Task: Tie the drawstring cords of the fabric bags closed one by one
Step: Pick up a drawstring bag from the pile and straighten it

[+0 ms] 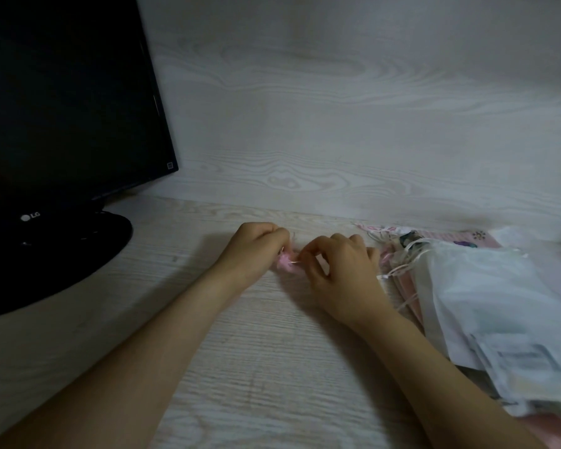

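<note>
A small pink fabric bag lies bunched on the pale wooden desk, mostly hidden between my two hands. My left hand has its fingers curled and pinches the thin white cord at the bag's neck. Just to the right, my right hand pinches the same cord with thumb and forefinger. A pile of other drawstring bags, white and pink, lies at the right with loose white cords trailing towards my right hand.
A black monitor on a round black base fills the left. A pale wood-grain wall rises behind the desk. Papers or flat packets lie within the pile at the right edge.
</note>
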The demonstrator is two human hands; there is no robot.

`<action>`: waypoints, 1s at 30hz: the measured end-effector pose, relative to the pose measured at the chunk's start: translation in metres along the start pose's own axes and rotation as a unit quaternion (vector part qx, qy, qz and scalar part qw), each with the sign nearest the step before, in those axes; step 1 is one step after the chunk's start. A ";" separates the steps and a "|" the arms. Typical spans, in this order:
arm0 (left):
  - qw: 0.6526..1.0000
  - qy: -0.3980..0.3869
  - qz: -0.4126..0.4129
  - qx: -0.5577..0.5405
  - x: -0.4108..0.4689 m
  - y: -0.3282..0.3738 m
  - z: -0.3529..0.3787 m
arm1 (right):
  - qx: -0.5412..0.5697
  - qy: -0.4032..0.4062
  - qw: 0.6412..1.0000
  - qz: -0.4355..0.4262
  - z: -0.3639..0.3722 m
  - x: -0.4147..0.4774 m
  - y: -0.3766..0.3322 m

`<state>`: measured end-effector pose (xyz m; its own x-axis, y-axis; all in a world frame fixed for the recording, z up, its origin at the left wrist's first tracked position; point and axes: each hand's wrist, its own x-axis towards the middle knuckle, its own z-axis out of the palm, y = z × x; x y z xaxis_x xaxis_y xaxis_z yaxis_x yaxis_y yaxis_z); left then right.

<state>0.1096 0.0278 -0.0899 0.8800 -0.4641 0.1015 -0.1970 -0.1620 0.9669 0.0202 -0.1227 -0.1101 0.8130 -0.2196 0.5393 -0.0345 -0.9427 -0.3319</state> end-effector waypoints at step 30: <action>0.995 -0.049 0.083 -0.017 -0.004 -0.006 0.002 | 0.288 -0.076 0.945 0.134 -0.008 0.007 -0.009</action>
<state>0.1062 0.0291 -0.0969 0.7903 -0.5645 0.2385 -0.3195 -0.0474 0.9464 0.0216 -0.1178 -0.0974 0.8960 -0.3501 0.2733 0.0360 -0.5560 -0.8304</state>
